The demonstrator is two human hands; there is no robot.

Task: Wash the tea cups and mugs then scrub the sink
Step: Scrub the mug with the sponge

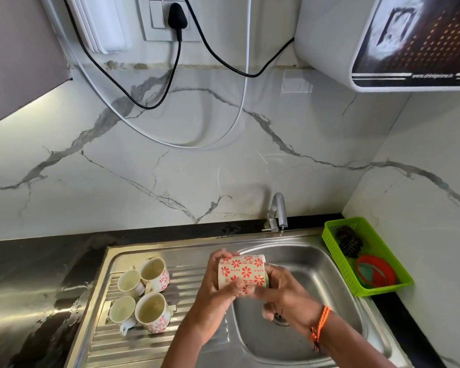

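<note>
Head view: I log one floral mug (241, 275) held on its side over the sink (316, 264) basin, left hand (218, 282) gripping its base end, right hand (279, 290) wrapping its mouth end, likely for rubbing. Four cups (144, 293) wait on the drainboard.

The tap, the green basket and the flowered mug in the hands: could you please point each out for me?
tap (278, 205): head view, on the upper bend of its spout.
green basket (337, 253): head view, on its left wall.
flowered mug (243, 272): head view, on its patterned side, between the two hands.
</note>
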